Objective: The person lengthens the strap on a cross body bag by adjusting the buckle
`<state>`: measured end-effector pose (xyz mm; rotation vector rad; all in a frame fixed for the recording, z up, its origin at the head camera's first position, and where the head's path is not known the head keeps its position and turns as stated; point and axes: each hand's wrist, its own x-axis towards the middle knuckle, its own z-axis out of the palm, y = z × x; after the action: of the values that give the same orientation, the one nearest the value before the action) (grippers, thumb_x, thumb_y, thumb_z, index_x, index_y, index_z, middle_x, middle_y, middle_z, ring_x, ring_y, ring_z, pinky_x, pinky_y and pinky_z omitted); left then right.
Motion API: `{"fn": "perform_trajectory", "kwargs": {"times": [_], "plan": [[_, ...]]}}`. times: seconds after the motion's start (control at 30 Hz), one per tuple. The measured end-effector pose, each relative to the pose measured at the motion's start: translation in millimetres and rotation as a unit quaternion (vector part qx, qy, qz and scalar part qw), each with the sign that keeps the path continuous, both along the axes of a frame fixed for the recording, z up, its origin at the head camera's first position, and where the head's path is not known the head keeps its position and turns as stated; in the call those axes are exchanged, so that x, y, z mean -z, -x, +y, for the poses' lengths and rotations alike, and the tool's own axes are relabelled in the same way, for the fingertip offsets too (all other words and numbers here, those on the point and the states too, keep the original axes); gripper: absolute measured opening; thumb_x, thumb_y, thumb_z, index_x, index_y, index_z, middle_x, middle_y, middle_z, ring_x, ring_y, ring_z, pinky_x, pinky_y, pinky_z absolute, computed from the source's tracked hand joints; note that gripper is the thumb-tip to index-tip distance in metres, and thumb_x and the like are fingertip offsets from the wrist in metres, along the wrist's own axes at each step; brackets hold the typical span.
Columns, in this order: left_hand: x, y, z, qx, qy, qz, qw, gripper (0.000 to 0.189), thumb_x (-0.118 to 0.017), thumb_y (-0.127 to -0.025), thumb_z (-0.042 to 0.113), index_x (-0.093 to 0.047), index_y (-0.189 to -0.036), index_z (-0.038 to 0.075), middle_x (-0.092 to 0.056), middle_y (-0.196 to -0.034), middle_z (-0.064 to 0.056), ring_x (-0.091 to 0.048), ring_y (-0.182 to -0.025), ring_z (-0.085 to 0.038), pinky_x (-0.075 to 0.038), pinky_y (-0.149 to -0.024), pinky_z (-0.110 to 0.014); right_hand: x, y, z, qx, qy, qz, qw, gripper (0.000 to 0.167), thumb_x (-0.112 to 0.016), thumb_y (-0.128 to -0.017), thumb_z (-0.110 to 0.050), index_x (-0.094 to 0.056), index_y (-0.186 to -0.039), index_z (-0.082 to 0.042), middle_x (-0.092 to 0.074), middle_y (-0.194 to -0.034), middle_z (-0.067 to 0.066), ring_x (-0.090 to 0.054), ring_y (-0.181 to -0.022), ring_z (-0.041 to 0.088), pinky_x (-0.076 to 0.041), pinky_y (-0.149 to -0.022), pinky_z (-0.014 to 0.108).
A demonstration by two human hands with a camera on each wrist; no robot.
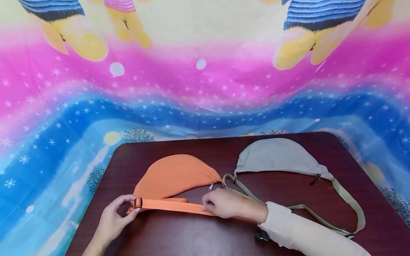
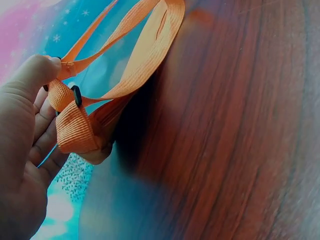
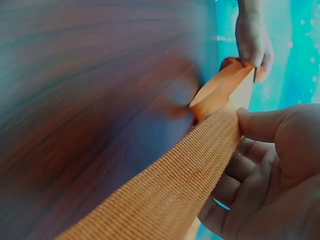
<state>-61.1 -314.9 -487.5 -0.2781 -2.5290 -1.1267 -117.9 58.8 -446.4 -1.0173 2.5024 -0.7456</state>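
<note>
An orange waist bag (image 1: 179, 174) lies on the table, its curved side toward the back and a zipper pull (image 1: 210, 187) at its right end. Between thumb and fingers, my left hand (image 1: 110, 218) pinches the orange strap near its dark slider buckle (image 1: 138, 203), at the bag's left end. My right hand (image 1: 225, 202) pinches the same webbing strap (image 1: 173, 205) farther right, so a stretch of it runs nearly straight between both hands in front of the bag. Up close in the right wrist view, the ribbed strap (image 3: 170, 175) passes along the thumb and fingertips.
A grey waist bag (image 1: 275, 156) lies at the back right, its green strap (image 1: 350, 202) looping forward and partly under my right sleeve (image 1: 298, 227). A small black object (image 1: 262, 234) shows below that wrist. Patterned cloth (image 1: 205, 81) hangs behind the dark wooden table (image 1: 192, 238).
</note>
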Motion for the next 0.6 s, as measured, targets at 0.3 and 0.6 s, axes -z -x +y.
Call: {"fn": "perform_trajectory", "kwargs": {"times": [0.3,0.6], "plan": [[5.9,2.7,-0.5,0.025,0.001,-0.009,0.9997,0.042,-0.09,-0.071,-0.004,-0.071,-0.103,0.016,-0.065,-0.093,0.004,-0.058,-0.079,-0.008,-0.048,-0.066,-0.017,4.0,-3.6,14.2,-0.002,-0.007,0.006,1.0,0.033,-0.068,-0.098,-0.029,-0.052,-0.071,-0.024,-0.04,-0.058,-0.015,-0.04,-0.052,0.0,-0.033,-0.053,0.02],[-1.3,15.5,-24.0,-0.002,0.062,0.035,0.9975,0.044,-0.089,-0.068,-0.008,-0.071,-0.104,0.009,-0.068,-0.097,0.0,-0.06,-0.083,-0.009,-0.042,-0.077,-0.009,5.8,-17.6,0.4,-0.013,-0.028,0.007,0.9995,0.027,-0.076,-0.093,-0.028,-0.052,-0.081,-0.023,-0.045,-0.062,-0.016,-0.043,-0.053,-0.001,-0.035,-0.052,0.019]]}}
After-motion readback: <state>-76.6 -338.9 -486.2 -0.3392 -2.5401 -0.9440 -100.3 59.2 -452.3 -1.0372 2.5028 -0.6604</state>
